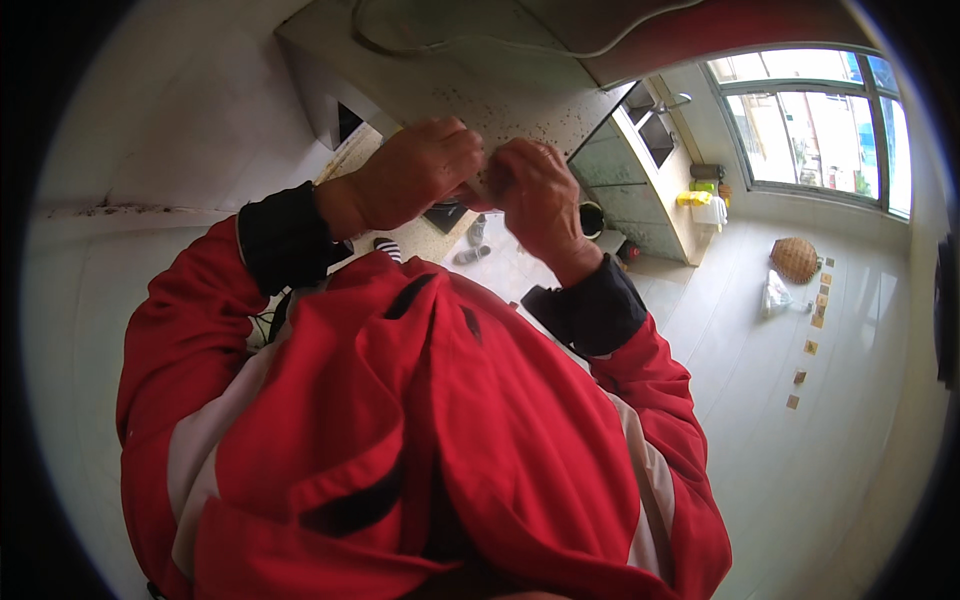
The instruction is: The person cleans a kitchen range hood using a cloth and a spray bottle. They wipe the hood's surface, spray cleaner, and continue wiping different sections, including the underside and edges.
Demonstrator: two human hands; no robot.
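Note:
My left hand (420, 169) is raised in front of me, its fingers curled inward. Close beside it is my right hand (536, 199), also with bent fingers and slightly blurred. A small pale patch shows in the narrow gap between the two; my fingers hide most of it, so I cannot tell what it is or which hand has it. Both hands are just below a pale cabinet underside (495, 90), dotted with dark specks. Red sleeves with black cuffs cover my forearms.
A pale cable (465, 41) hangs across the top. To the right are a sink (657, 139) with a faucet (675, 101), a yellow package (694, 198) and a window (810, 127). A woven basket (794, 259) hangs on the tiled wall. Shoes (472, 253) lie on the floor below.

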